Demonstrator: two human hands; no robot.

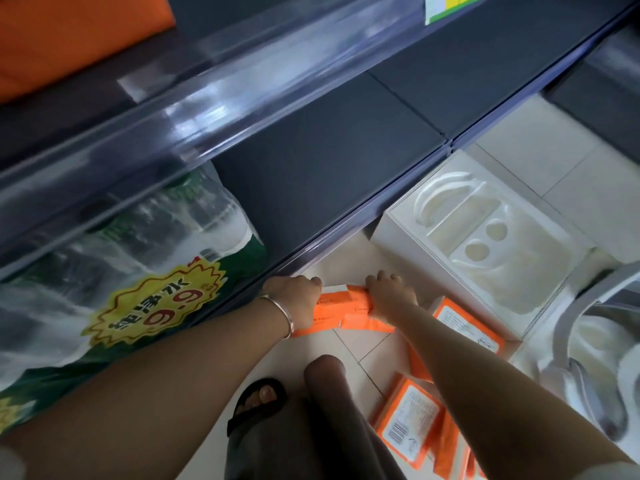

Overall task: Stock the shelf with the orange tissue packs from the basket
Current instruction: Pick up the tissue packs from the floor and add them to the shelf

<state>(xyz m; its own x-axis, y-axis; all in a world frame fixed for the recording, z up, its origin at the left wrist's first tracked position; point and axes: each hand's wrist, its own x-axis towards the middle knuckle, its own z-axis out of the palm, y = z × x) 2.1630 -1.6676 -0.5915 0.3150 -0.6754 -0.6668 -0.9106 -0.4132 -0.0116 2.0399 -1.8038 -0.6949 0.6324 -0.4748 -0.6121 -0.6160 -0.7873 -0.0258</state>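
Note:
An orange tissue pack (341, 311) is held low over the floor, just in front of the bottom shelf's edge. My left hand (294, 297) grips its left end and my right hand (391, 291) grips its right end, fingers curled over the top. More orange tissue packs (407, 419) lie below my right forearm at the lower right, another orange tissue pack (467, 327) beside it; whatever holds them is hidden. The dark bottom shelf (329, 168) has a bare stretch behind my hands.
A large pack of water bottles (138, 271) with a yellow price burst fills the shelf's left part. A white box with a moulded insert (485, 237) stands on the tiled floor to the right. My knee and sandalled foot (258, 400) are below the hands.

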